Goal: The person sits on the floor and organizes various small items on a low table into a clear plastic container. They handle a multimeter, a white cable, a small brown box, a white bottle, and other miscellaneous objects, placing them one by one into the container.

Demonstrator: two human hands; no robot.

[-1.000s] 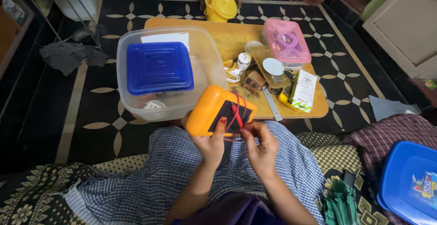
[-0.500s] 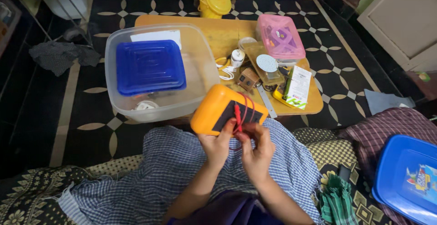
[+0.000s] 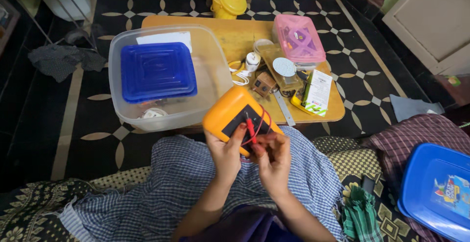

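An orange multimeter (image 3: 226,113) with a dark back panel is held over my lap, just in front of the low wooden table (image 3: 235,34). My left hand (image 3: 224,152) grips its lower edge from below. Against the meter's back lies a red probe (image 3: 250,126) with thin red lead wire (image 3: 263,120) looped round it. My right hand (image 3: 271,160) pinches the lead and probe at the meter's lower right corner.
A big clear plastic tub (image 3: 215,66) holding a blue lid (image 3: 157,71) stands on the table's left. A pink-lidded box (image 3: 298,39), small parts, a steel ruler (image 3: 283,108) and a carton (image 3: 317,92) lie right. A yellow pot (image 3: 230,0) stands behind. A blue container (image 3: 435,188) lies at my right.
The multimeter has tilted and shifted slightly left and up in my left hand. My right hand has drawn closer to the meter's corner, working the red lead.
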